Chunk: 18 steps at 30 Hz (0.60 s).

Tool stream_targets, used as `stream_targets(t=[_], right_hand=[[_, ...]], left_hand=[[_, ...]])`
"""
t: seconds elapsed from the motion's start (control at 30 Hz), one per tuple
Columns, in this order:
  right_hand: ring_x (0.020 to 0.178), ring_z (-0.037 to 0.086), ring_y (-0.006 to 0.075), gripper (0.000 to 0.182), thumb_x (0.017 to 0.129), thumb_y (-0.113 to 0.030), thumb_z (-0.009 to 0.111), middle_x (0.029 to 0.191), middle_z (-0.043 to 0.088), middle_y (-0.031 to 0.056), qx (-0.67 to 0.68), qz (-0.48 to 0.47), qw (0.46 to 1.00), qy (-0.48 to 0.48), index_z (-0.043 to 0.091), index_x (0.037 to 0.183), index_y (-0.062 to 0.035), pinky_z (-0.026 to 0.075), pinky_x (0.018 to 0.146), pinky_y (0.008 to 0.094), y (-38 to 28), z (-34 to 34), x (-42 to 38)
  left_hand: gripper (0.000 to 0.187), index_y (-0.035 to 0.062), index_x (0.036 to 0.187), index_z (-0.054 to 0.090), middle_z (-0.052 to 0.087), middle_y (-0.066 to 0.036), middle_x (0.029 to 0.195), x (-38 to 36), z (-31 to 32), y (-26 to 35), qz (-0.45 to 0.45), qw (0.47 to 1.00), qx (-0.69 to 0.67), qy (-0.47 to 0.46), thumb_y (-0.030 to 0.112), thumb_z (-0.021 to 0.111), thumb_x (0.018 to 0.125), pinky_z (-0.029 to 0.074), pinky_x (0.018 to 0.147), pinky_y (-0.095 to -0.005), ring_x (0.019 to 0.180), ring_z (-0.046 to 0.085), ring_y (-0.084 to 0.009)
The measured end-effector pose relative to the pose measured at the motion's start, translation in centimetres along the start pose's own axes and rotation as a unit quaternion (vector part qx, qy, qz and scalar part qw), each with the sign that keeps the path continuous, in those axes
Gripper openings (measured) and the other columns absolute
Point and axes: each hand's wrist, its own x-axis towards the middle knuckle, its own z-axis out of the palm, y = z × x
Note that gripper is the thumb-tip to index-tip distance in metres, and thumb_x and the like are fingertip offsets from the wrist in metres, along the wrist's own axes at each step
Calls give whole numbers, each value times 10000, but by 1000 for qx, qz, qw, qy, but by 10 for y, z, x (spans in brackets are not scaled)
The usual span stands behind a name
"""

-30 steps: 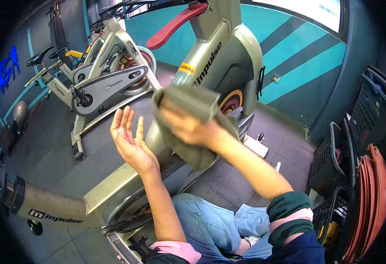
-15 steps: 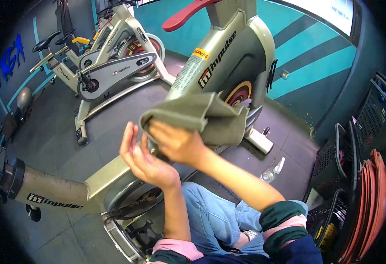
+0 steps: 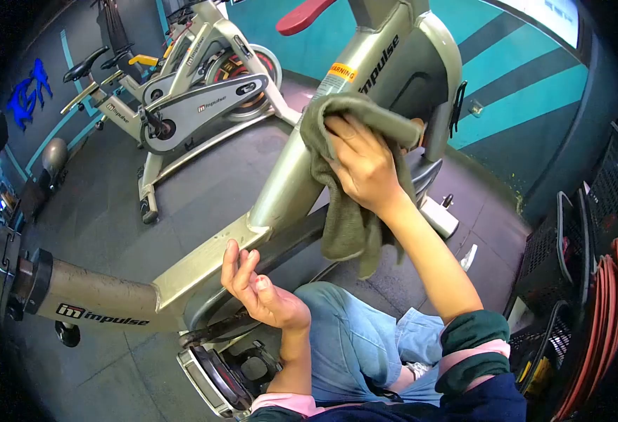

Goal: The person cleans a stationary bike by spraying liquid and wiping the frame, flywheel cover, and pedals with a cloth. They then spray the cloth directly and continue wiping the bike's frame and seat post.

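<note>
My right hand (image 3: 367, 169) grips a bunched olive-green cloth (image 3: 355, 228) and presses it to the upper frame tube of a champagne-coloured exercise bike (image 3: 284, 186). Folds of the cloth hang below the hand and cover part of the tube and its label. An orange warning sticker (image 3: 343, 71) shows just above the cloth. Lower down, my left hand (image 3: 267, 292) is palm up with loosely bent fingers apart and nothing in it. It hovers in front of the bike's lower frame. Beneath it are a pedal (image 3: 256, 366) and the crank arm.
More exercise bikes (image 3: 203, 112) stand at the back left. Black plastic crates (image 3: 545, 246) and a stack of orange-red flat pieces (image 3: 597, 316) line the right side. A small whitish object (image 3: 469, 258) lies on the dark tiled floor. A red bike part (image 3: 305, 15) juts out above.
My right hand has moved up and to the right with the cloth, from beside my left hand onto the frame tube. My left hand is now apart from it, slightly lower.
</note>
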Motion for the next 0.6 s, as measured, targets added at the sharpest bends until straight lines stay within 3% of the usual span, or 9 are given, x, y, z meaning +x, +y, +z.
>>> stream_targets(t=[0.03, 0.1, 0.17, 0.23, 0.37, 0.43, 0.5, 0.6], right_hand=[[1067, 601, 289, 386, 733, -103, 645, 1213, 603, 131, -40, -3, 999, 16, 632, 1112, -29, 470, 927, 433, -2, 2, 4], [1129, 546, 395, 400, 758, -81, 626, 1186, 601, 197, 9, 36, 999, 23, 600, 1140, 35, 386, 1021, 463, -21, 21, -15], [1099, 586, 322, 398, 755, -108, 607, 1163, 617, 172, 96, 26, 991, -85, 621, 1140, -7, 406, 1005, 468, -50, 33, -43], [1097, 592, 301, 369, 740, -140, 608, 1148, 628, 118, 144, -64, 984, -88, 649, 1103, -90, 410, 995, 488, -76, 38, -60], [1115, 587, 316, 393, 755, -207, 572, 1176, 617, 108, 30, -140, 984, -103, 636, 1134, -121, 420, 993, 471, -52, 20, -41], [1052, 615, 312, 347, 738, -145, 603, 1128, 639, 113, 68, -115, 990, -51, 667, 1078, -114, 454, 945, 439, -30, 14, -17], [1021, 618, 336, 312, 738, -95, 616, 1097, 645, 125, 19, -62, 998, -20, 672, 1044, -74, 463, 925, 426, -9, 11, -10], [1003, 602, 370, 326, 764, -49, 592, 1093, 631, 166, 4, 30, 999, 40, 629, 1082, 10, 461, 918, 425, -10, 13, -4]], left_hand=[[331, -52, 1077, 561, 425, -228, 1337, 0, 1, 0, 5, 1000, -7, 2, 164, 388, 893, 338, 1065, -427, 1269, 411, -330], [328, -49, 1073, 563, 426, -226, 1333, 0, 1, -3, 8, 1000, -15, 6, 166, 390, 896, 341, 1066, -427, 1269, 413, -331], [339, -57, 1087, 546, 437, -220, 1340, -2, -1, -4, 11, 1000, -13, -4, 172, 375, 904, 292, 1092, -420, 1278, 402, -325], [340, -56, 1088, 546, 436, -219, 1341, -3, -3, -4, 7, 1000, -12, -7, 176, 377, 907, 302, 1082, -414, 1273, 407, -322], [335, -55, 1090, 545, 443, -214, 1334, -3, -9, -2, -10, 1000, -20, -18, 179, 382, 913, 317, 1065, -404, 1260, 419, -313], [322, -54, 1083, 546, 456, -215, 1320, -2, -9, -4, -4, 999, -31, -15, 166, 383, 912, 298, 1080, -416, 1260, 420, -312], [298, -25, 1055, 574, 442, -211, 1318, -3, -10, -4, -2, 1000, -13, -18, 181, 411, 914, 382, 1032, -403, 1232, 455, -312], [294, -27, 1047, 584, 460, -208, 1304, -5, -8, -2, -10, 1000, -22, -19, 170, 414, 912, 379, 1033, -402, 1222, 459, -306]])
